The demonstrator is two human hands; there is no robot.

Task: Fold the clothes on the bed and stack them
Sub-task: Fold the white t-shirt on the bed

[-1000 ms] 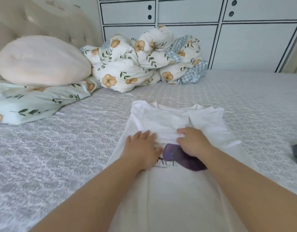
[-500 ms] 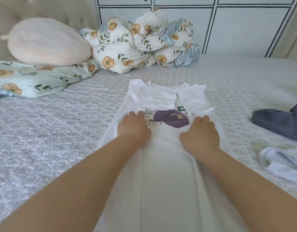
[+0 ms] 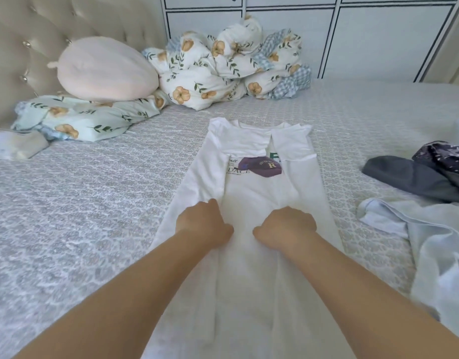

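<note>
White T-shirt [image 3: 251,255] mid-bed, sleeves and sides folded in, both hands [image 3: 203,222] [image 3: 286,226] pressing on it, finger state indeterminate; lengthwise fold pending, dark [image 3: 414,177] and pale-blue garments [image 3: 435,255] right of it unfolded.

Both hands, left [image 3: 203,224] and right [image 3: 286,230], slid down white shirt [image 3: 251,203] from print toward hem.

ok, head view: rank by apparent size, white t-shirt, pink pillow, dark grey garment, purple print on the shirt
1. white t-shirt, though nearest the camera
2. pink pillow
3. dark grey garment, partly cut off and overlapped, so unsure
4. purple print
</note>
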